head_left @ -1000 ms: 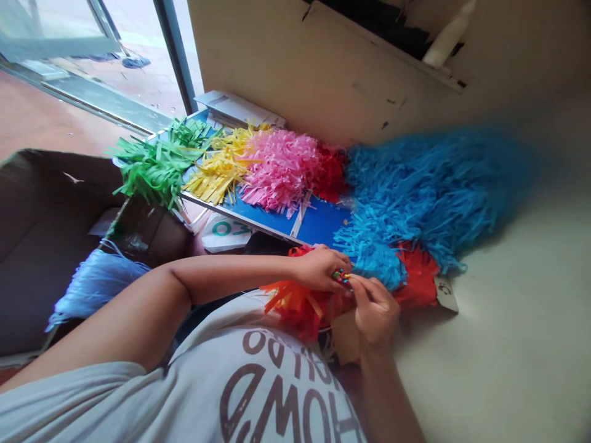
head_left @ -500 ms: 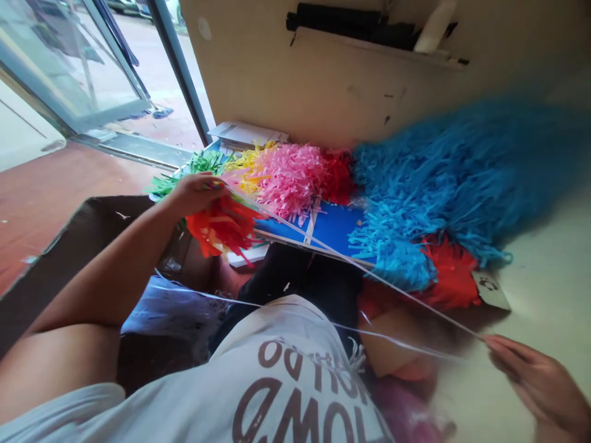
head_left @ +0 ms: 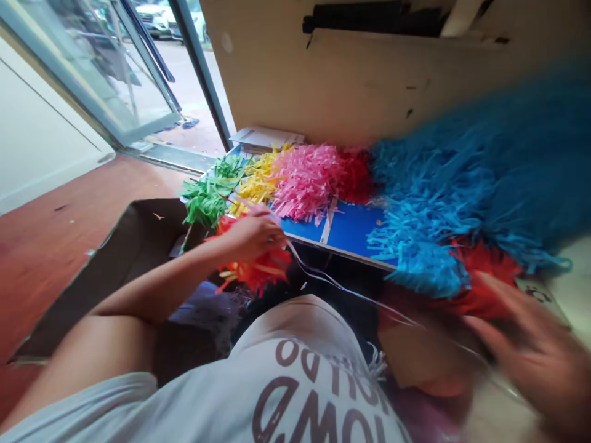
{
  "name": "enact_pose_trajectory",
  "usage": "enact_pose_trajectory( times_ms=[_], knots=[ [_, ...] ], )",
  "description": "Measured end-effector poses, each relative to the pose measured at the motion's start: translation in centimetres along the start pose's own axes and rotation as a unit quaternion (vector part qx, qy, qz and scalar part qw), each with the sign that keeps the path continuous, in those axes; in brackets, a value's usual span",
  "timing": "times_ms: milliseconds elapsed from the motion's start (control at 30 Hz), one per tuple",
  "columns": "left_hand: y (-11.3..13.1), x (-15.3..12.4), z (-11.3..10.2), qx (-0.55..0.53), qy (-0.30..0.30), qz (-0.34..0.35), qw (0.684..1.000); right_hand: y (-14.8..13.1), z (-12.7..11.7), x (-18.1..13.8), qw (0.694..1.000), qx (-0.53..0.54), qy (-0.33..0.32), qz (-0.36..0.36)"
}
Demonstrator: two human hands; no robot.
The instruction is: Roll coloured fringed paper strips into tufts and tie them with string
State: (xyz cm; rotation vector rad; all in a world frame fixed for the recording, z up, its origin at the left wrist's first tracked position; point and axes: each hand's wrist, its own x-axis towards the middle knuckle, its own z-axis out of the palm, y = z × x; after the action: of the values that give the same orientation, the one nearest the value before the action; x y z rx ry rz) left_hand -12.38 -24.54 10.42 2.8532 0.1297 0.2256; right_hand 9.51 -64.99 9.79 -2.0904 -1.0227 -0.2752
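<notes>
Left hand [head_left: 252, 234] drawn inward, fingers clasping red-orange tassel [head_left: 258, 272]; right hand [head_left: 530, 357] blurred, grip unclear; shirt lettering [head_left: 300, 394] partial.

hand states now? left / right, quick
Left hand: closed, holding the red-orange fringed paper bundle.
Right hand: motion-blurred; cannot tell whether it grips the thin white string.

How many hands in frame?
2. The left hand grips the red-orange fringe bunch beside the cardboard box; the right hand, blurred, is at lower right by the red fringe. No others show.
</notes>
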Motion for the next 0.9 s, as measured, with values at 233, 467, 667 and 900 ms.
enact_pose_trajectory(
  times_ms=[233, 467, 667, 900],
  knots=[
    [7.3, 4.9, 2.9, -0.08, 0.045, 0.123, 0.988, -8.4, 14.1, 4.6, 0.941, 0.268, -0.205, -0.013],
    [8.0, 5.2, 5.0, -0.189, 0.111, 0.082, 0.972, -6.5, 15.5, 4.2, 0.907, 0.377, -0.187, 0.027],
    [10.1, 7.6, 7.0, -0.48, 0.16, -0.066, 0.86, -5.7, 18.9, 3.5, 0.92, 0.338, -0.185, 0.077],
    [9.6, 9.6, 9.3, -0.632, 0.062, -0.187, 0.75, -5.9, 19.4, 3.7, 0.864, 0.451, -0.149, 0.166]
  ],
)
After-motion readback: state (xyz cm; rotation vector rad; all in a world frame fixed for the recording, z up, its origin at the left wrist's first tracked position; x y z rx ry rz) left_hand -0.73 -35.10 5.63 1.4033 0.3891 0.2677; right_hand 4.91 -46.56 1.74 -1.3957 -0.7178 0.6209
